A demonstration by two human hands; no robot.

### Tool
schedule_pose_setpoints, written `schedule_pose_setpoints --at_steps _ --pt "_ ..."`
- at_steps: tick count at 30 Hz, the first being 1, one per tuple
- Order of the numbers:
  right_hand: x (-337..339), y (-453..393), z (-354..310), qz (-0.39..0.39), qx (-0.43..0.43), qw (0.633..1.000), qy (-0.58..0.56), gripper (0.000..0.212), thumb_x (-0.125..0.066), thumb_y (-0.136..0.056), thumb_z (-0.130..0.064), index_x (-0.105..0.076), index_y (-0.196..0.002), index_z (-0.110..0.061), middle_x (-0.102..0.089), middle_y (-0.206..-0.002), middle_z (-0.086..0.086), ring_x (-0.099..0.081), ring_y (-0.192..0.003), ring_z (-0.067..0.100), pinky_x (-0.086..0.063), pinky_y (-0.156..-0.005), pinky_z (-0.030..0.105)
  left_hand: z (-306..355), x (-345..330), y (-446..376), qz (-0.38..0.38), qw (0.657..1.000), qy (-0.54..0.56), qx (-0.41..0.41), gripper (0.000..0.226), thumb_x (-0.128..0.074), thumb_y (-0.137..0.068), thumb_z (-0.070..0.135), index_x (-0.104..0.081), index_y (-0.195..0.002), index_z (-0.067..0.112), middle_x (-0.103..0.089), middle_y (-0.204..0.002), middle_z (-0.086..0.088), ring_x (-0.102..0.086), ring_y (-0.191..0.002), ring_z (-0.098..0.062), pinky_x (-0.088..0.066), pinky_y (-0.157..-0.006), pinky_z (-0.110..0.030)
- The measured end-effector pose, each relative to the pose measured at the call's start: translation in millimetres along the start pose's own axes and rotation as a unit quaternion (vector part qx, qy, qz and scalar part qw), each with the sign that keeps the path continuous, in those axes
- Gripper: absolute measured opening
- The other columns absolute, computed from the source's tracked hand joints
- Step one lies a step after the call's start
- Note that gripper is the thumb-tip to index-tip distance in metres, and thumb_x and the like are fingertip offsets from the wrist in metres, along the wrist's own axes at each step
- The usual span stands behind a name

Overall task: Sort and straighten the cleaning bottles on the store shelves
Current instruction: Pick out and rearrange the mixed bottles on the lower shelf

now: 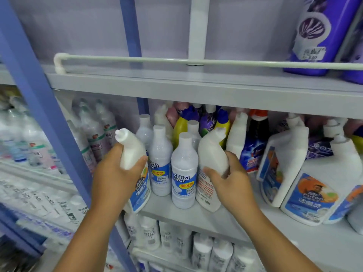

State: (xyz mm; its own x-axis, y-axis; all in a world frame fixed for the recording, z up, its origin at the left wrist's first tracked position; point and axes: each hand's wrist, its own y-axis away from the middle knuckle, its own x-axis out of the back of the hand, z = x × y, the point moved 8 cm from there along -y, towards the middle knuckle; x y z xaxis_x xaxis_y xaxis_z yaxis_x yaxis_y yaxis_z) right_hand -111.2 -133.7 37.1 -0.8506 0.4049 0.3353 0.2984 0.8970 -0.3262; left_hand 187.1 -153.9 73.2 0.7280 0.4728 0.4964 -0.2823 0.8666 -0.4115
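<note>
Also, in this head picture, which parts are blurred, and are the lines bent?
Head view: the hands, left and right, and the upright labelled bottle between them are fairly sharp; the bottles at far left are smeared; the rail bows from the wide lens; lighting is soft, without hard glare.

two hands, two held bottles

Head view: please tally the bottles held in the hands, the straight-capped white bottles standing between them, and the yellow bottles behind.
Bent-neck white bottles, one gripped in the left hand and one in the right hand: 2
Straight-capped white bottles: 4
Yellow bottles: 2
Total: 8
</note>
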Motion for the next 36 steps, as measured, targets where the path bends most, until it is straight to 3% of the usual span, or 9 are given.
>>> schedule_pose_setpoints --at_steps 5,9,12,16,18,22,26,29,36 --pt "-20.0 5.4 -11.8 0.051 0.031 0.998 -0.028 0.043 -0.073 -0.09 -0.018 -0.046 -0.11 -0.044 -0.054 -0.104 -0.029 -0.052 -0.096 -0.024 -0.037 -0.075 -0.005 -4.2 -20.9 -21.0 0.034 0.999 -0.008 -0.021 0.039 -0.072 -0.087 0.044 -0.057 -0.118 0.025 -0.057 -0.096 0.005 -0.053 -0.085 -0.021 -0.042 -0.068 -0.034" --pt "-27.5 1.8 -6.0 0.041 0.019 0.999 -0.027 0.05 -0.072 -0.092 -0.02 -0.038 -0.12 -0.043 -0.052 -0.11 -0.03 -0.05 -0.1 -0.026 -0.037 -0.077 -0.005 -7.4 -33.3 -36.2 0.012 0.999 -0.021 -0.049 0.045 -0.071 -0.09 0.04 -0.055 -0.128 0.021 -0.062 -0.103 -0.004 -0.051 -0.087 -0.018 -0.038 -0.069 -0.03" --pt "-30.8 0.2 8.1 -0.011 -0.027 0.999 -0.033 0.052 -0.068 -0.094 -0.029 -0.032 -0.126 -0.049 -0.054 -0.116 -0.027 -0.054 -0.104 -0.019 -0.042 -0.082 -0.001 -8.3 -28.6 -24.5 0.027 0.997 0.054 -0.045 0.046 -0.07 -0.093 0.03 -0.054 -0.135 0.019 -0.058 -0.126 -0.006 -0.055 -0.107 -0.017 -0.042 -0.085 -0.024" --pt "-8.8 -0.5 18.5 -0.044 -0.053 0.997 -0.04 0.041 -0.06 -0.096 -0.043 -0.045 -0.134 -0.039 -0.062 -0.121 -0.022 -0.059 -0.111 -0.006 -0.05 -0.093 0.019 36.7 -8.1 33.9 0.161 0.962 0.089 -0.202 0.036 -0.063 -0.093 0.022 -0.058 -0.121 0.001 -0.055 -0.127 -0.014 -0.053 -0.122 -0.031 -0.044 -0.105 -0.042" --pt "15.6 -3.2 18.3 -0.012 -0.052 0.997 -0.049 0.029 -0.058 -0.098 -0.041 -0.053 -0.126 -0.036 -0.062 -0.113 -0.025 -0.058 -0.107 -0.012 -0.047 -0.083 0.008 64.1 -22.6 56.6 0.097 0.952 0.169 -0.235 0.028 -0.06 -0.093 0.023 -0.06 -0.116 0.007 -0.059 -0.121 -0.005 -0.059 -0.116 -0.029 -0.048 -0.101 -0.045" --pt "91.7 0.9 13.2 0.167 -0.014 0.985 -0.04 0.019 -0.063 -0.097 -0.027 -0.063 -0.116 -0.026 -0.068 -0.108 -0.016 -0.064 -0.104 0.001 -0.053 -0.089 0.02 120.7 -84.7 87.1 -0.122 0.941 0.235 -0.21 0.032 -0.061 -0.09 0.037 -0.058 -0.121 0.028 -0.056 -0.123 0.017 -0.059 -0.119 -0.012 -0.049 -0.099 -0.027" --pt "159.9 14.0 -15.6 0.307 0.106 0.942 0.086 0.023 -0.066 -0.094 -0.014 -0.06 -0.116 -0.016 -0.058 -0.114 -0.007 -0.058 -0.109 0.011 -0.049 -0.091 0.025 162.3 -143.1 85.0 -0.176 0.944 0.204 -0.189 0.06 -0.068 -0.09 0.033 -0.047 -0.145 0.023 -0.05 -0.143 0.008 -0.048 -0.135 -0.008 -0.036 -0.109 -0.011" --pt "168.9 5.2 -12.1 0.279 0.111 0.943 0.14 0.04 -0.068 -0.092 -0.017 -0.055 -0.13 -0.012 -0.053 -0.123 -0.003 -0.052 -0.115 0.012 -0.044 -0.098 0.021 187.6 -183.2 65.5 -0.181 0.959 0.161 -0.146 0.081 -0.072 -0.089 0.025 -0.03 -0.157 0.015 -0.04 -0.155 -0.005 -0.035 -0.143 -0.018 -0.02 -0.108 -0.004" --pt "155.6 -26.9 2.4 0.17 -0.016 0.972 0.164 0.06 -0.065 -0.093 -0.031 -0.04 -0.146 -0.019 -0.061 -0.13 0.006 -0.061 -0.116 0.02 -0.052 -0.098 0.038 216.3 -248.8 51.8 -0.204 0.941 0.237 -0.131 0.047 -0.06 -0.095 0.014 -0.05 -0.141 0.017 -0.059 -0.133 0.0 -0.057 -0.12 -0.012 -0.043 -0.1 -0.017"
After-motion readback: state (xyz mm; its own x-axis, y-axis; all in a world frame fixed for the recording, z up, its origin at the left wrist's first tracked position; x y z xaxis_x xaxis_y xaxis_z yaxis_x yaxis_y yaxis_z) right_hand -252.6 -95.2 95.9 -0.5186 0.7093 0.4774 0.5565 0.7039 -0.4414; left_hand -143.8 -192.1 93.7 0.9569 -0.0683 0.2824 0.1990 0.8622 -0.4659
